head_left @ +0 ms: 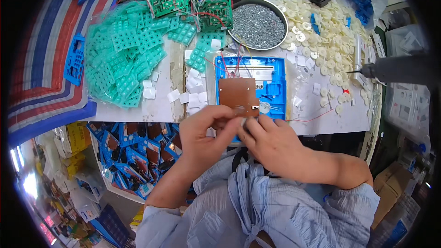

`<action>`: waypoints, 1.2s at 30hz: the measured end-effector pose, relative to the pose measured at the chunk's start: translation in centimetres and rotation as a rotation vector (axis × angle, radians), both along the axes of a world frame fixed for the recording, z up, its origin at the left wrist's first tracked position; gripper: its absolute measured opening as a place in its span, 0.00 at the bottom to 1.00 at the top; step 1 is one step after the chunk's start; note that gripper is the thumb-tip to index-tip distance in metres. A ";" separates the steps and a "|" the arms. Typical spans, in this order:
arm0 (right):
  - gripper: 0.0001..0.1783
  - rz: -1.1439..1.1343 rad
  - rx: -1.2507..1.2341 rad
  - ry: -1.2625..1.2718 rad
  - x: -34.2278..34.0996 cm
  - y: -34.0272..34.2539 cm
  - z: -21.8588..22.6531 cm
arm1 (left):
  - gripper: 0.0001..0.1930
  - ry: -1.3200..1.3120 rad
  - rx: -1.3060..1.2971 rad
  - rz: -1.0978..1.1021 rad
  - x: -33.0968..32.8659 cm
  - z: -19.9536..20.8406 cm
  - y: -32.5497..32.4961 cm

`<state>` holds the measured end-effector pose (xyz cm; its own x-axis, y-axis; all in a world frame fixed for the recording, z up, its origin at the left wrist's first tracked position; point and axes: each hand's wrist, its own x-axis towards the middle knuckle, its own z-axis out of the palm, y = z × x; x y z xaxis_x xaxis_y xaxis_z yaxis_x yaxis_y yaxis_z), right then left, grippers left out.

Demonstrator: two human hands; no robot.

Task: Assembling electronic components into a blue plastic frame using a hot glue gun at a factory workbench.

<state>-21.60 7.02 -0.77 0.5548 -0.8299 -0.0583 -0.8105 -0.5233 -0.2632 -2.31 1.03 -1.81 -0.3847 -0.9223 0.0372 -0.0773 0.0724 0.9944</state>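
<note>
A brown circuit board point(237, 93) with a small black switch lies over a blue plastic housing point(279, 78), with thin red wires rising from its far edge. Both my hands meet at the board's near edge. My left hand point(206, 131) is closed, thumb and forefinger brought together by the board. My right hand point(272, 144) has its fingers curled in, touching the left thumb. Between the fingertips a small pale bit shows, too covered to name. Inside the housing, right of the board, sits a pale round disc point(264, 107).
Teal rubber keypads point(131, 48) are heaped at left, near white squares point(195, 96). A bowl of screws point(258, 25) stands behind the housing, beside green circuit boards point(216, 14). Cream discs point(321, 32) cover the right side, where a dark tool point(395, 70) juts in. Blue assemblies point(138, 156) fill a bin below.
</note>
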 end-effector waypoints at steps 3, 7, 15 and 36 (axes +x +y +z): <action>0.32 -0.065 0.148 -0.369 -2.2 -0.5 2.7 | 0.06 -0.173 -0.182 -0.178 -0.5 0.3 -0.7; 0.27 -0.294 -0.012 -0.618 -4.8 0.1 2.8 | 0.07 -0.172 -0.229 -0.241 -1.3 0.4 -0.9; 0.21 -0.247 -0.115 -0.778 -4.6 -0.4 0.0 | 0.07 -0.187 -0.207 -0.286 -1.8 1.0 -2.0; 0.14 -0.120 -0.288 -0.419 -4.9 3.5 -2.5 | 0.20 -0.765 -0.808 -0.470 4.6 -0.4 -1.1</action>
<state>-26.51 10.50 -3.31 0.3815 -0.8390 0.3881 -0.7252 -0.5320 -0.4371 2.26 -0.07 -2.22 -0.8510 -0.5020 0.1542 -0.4255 0.8313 0.3575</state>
